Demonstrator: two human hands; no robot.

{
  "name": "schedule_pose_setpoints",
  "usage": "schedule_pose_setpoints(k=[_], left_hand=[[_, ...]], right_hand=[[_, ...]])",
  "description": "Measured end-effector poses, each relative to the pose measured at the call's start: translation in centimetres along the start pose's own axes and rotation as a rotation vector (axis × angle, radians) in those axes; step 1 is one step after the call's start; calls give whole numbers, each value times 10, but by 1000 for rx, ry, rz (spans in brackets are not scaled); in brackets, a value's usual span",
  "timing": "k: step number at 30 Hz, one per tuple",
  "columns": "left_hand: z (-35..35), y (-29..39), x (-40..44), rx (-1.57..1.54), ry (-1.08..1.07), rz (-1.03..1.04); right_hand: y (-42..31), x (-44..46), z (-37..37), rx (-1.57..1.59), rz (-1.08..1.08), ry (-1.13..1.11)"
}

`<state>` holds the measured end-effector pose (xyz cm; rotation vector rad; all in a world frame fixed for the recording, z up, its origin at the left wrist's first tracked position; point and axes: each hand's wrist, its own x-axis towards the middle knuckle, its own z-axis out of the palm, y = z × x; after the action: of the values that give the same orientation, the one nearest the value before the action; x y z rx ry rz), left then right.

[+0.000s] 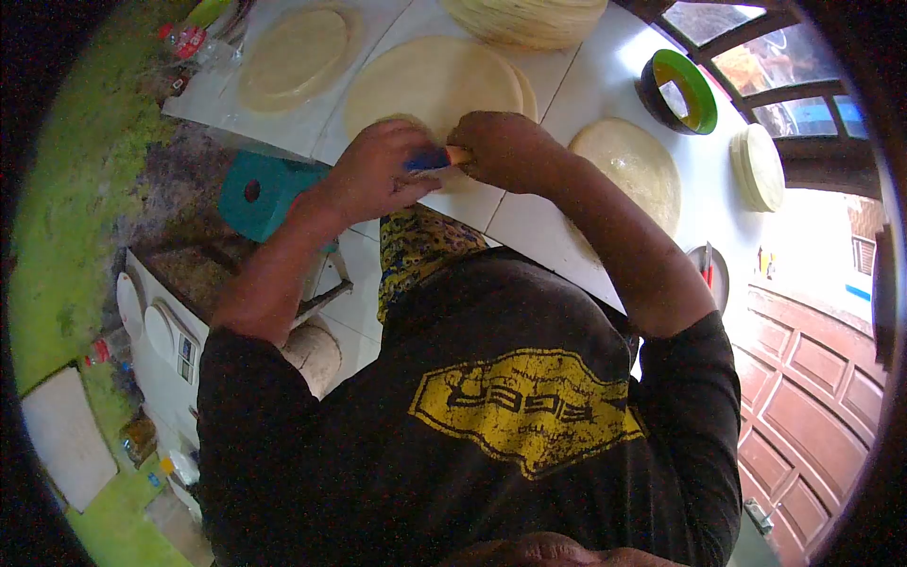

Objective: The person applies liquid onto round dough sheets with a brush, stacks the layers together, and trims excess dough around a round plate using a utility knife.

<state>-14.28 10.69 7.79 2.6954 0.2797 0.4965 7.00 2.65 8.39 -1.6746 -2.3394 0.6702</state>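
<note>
Over the near edge of the white tiled table, my right hand (501, 151) is closed around the orange handle of a small blue-and-orange tool (430, 160), perhaps a brush. My left hand (383, 168), a little blurred, has its fingers curled at the tool's blue end. Its tip is hidden by the fingers. Just beyond both hands lies a stack of large round pale dough sheets (435, 80). Another round dough sheet (628, 175) rests beside my right forearm and looks glossy.
More dough rounds (295, 57) lie at the far left, with a tall stack (524, 17) at the back. A green-rimmed dark bowl (678, 92) holds yellow liquid. Small rounds (758, 168) are stacked at right. A teal stool (265, 194) stands below the table's left edge.
</note>
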Motion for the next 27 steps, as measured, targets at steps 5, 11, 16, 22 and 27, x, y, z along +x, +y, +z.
schedule_pose_setpoints(k=[5,11,16,22,27], left_hand=[[-1,-11,-4,103,98,58],[-2,-11,-4,-83,218,-227],[-8,-29,-20,138,185,-153],[-49,-60,-9,-221,58,-553],[-100,-99,37,-306,46,-679]], right_hand=[[0,3,-14,-39,-18,103],[4,8,-22,-97,85,51],[10,29,-49,-279,57,29],[24,57,-98,-229,-55,122],[83,89,-114,-310,-233,479]])
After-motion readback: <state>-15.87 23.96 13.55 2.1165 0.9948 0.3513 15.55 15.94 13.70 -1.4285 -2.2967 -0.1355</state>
